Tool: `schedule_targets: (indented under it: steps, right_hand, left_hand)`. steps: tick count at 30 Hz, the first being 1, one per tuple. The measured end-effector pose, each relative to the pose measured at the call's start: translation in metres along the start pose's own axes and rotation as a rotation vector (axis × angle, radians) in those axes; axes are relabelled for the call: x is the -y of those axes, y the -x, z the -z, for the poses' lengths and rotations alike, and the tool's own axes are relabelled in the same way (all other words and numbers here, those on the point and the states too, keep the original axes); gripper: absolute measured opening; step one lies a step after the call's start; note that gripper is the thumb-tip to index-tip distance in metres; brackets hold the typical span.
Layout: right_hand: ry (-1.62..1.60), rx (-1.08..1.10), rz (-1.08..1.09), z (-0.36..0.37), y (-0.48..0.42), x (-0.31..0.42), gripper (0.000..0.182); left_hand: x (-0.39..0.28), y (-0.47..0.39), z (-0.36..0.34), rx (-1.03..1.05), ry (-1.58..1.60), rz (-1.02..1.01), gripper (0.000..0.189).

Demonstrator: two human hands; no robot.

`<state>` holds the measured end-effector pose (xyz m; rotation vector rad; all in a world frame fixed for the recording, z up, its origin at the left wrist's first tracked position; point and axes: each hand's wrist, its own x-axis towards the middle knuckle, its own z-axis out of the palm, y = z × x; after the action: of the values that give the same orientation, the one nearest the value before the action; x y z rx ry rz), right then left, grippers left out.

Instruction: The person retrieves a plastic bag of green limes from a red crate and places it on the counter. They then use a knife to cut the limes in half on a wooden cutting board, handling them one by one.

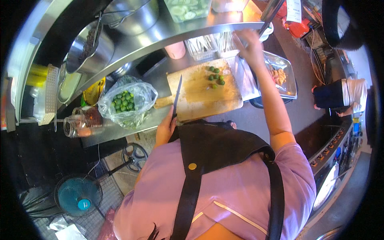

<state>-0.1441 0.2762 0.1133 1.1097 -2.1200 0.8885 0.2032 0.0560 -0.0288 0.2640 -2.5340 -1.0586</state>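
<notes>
My left hand (165, 129) grips the handle of a kitchen knife (178, 94), its blade pointing away from me over the left side of a wooden cutting board (195, 93). Several small green calamansi-like citrus fruits (214, 77) lie on the board's upper right part. My right hand (251, 49) is raised beyond the board, beside the metal shelf edge and close to the cutlery containers. It is blurred, so whether it holds anything is unclear. Left of the board sits a clear plastic bag (142, 95) full of the same green fruits (123, 102).
A glass jar (70, 126) lies left of the bag. Plastic containers of cutlery (200, 48) stand under the steel shelf (156, 42). At right is a metal tray (286, 90) with food. Another person (339, 93) stands far right. An electric fan (78, 195) is lower left.
</notes>
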Motion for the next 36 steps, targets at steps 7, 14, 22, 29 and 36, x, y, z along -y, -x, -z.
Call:
schedule_targets:
  steps: [7, 14, 22, 29, 36]
  right_hand:
    - [-0.117, 0.429, -0.2, -0.058, 0.151, 0.002, 0.031]
    - [-0.127, 0.333, -0.426, -0.077, 0.182, 0.004, 0.035]
    - [-1.252, 0.08, -0.764, -0.038, 0.154, 0.058, 0.038]
    - [-1.369, 0.132, -0.475, 0.007, 0.093, 0.115, 0.035]
    - [-1.163, 0.297, -0.567, -0.037, 0.101, 0.135, 0.03]
  left_hand:
    - [-0.007, -0.003, 0.012, 0.017, -0.062, 0.045, 0.056]
    - [-0.017, -0.013, 0.013, 0.053, -0.013, 0.103, 0.054]
    - [-0.017, -0.013, 0.012, 0.02, -0.009, 0.037, 0.054]
    - [-0.023, -0.012, 0.014, 0.035, 0.029, 0.063, 0.054]
    - [-0.03, -0.008, 0.023, 0.008, 0.038, 0.062, 0.054]
